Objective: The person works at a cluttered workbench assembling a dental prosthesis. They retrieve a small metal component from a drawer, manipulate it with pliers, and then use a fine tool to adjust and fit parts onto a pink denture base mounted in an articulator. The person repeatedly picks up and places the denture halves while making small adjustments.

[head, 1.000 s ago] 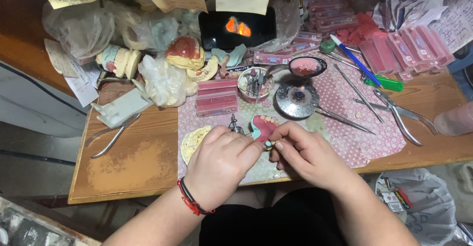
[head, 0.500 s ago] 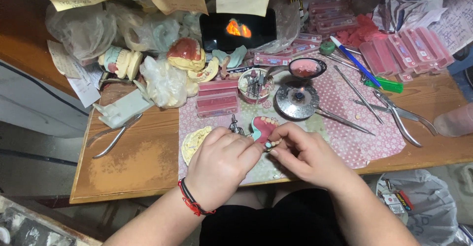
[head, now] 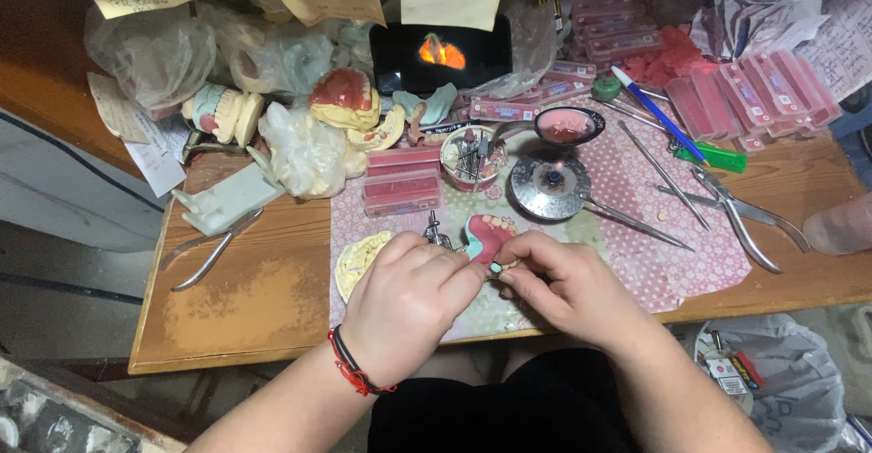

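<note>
My left hand (head: 407,303) and my right hand (head: 565,288) meet over the front of a pink patterned mat (head: 672,262). Together they grip a denture model (head: 489,235) with a teal base, pink gum and a row of teeth. The fingers of my right hand pinch at its near edge; whether they hold a small tool is hidden. A red cord bracelet (head: 356,371) circles my left wrist. A yellowish plaster cast (head: 357,260) lies just left of my left hand.
A lit spirit burner (head: 549,183), a spoon of pink wax (head: 565,126), a cup of small tools (head: 472,155), pink tooth-card boxes (head: 401,181), pliers (head: 749,217) and probes lie on the wooden desk (head: 245,299). Bagged casts and a phone (head: 440,54) crowd the back.
</note>
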